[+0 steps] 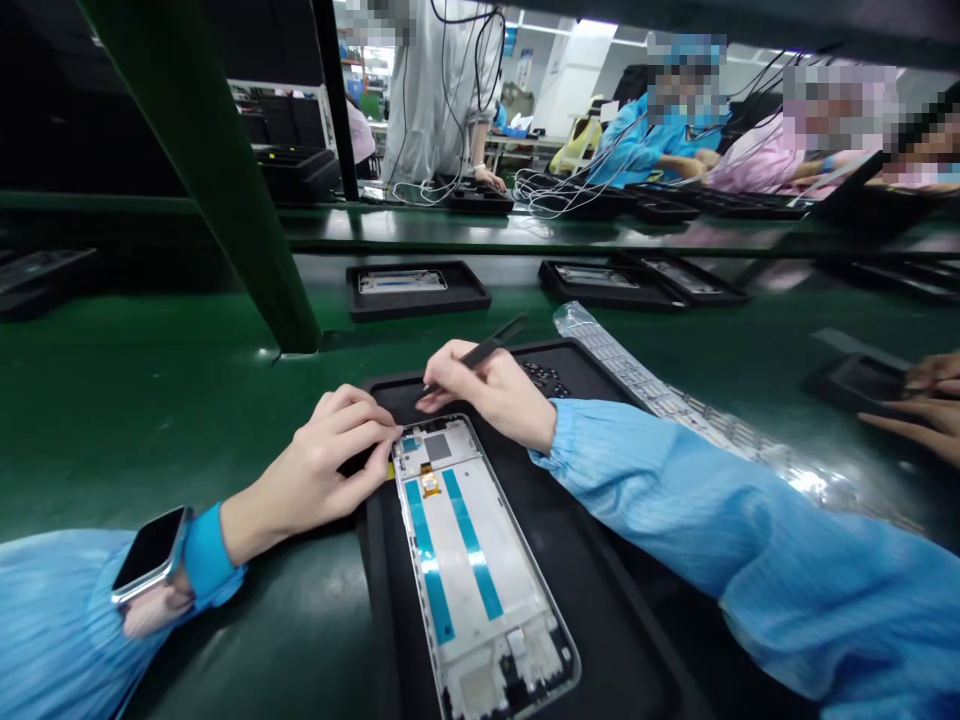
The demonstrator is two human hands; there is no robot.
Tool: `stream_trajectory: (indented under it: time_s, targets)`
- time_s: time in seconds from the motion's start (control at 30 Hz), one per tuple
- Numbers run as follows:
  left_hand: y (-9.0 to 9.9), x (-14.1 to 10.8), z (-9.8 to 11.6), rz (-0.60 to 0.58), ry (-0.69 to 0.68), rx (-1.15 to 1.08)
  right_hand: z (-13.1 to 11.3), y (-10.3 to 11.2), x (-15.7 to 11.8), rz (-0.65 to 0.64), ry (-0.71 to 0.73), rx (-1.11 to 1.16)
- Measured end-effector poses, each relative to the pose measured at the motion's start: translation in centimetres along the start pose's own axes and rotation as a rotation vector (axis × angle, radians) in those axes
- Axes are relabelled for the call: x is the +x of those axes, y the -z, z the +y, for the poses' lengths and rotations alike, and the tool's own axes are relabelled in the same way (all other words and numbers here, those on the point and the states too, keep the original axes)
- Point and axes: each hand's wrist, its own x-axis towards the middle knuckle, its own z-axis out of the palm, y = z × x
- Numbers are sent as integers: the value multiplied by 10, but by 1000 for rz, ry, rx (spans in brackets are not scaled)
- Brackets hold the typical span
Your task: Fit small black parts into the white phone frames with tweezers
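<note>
A phone frame (487,550) with two blue strips lies in a black tray (600,600). My left hand (330,460) has its fingers pressed together at the frame's upper left corner; what they hold, if anything, is hidden. Dark tweezers (487,345) are gripped in my right hand (484,385), just above the frame's top edge. Their tips are hidden or blurred. Small black parts (546,378) lie at the tray's far end, beyond my right wrist.
A clear strip of parts (675,405) runs along the tray's right side. Trays with phone frames (418,290) stand farther back. A green post (225,190) rises at the left. Another person's hands (934,400) are at the right edge; more people sit or stand behind.
</note>
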Motion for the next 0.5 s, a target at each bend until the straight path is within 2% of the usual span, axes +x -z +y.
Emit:
stream_trajectory:
  time_s: [0.1,0.37,0.5]
  targets:
    - [1,2,2,5,14,-15,2,-5,-4,-57,43,-28]
    - [0,3,3,0,34,-34,0,-5,-9,-35,219,-427]
    - [0,3,3,-3,35,-38,0,-5,-9,-27,247,-456]
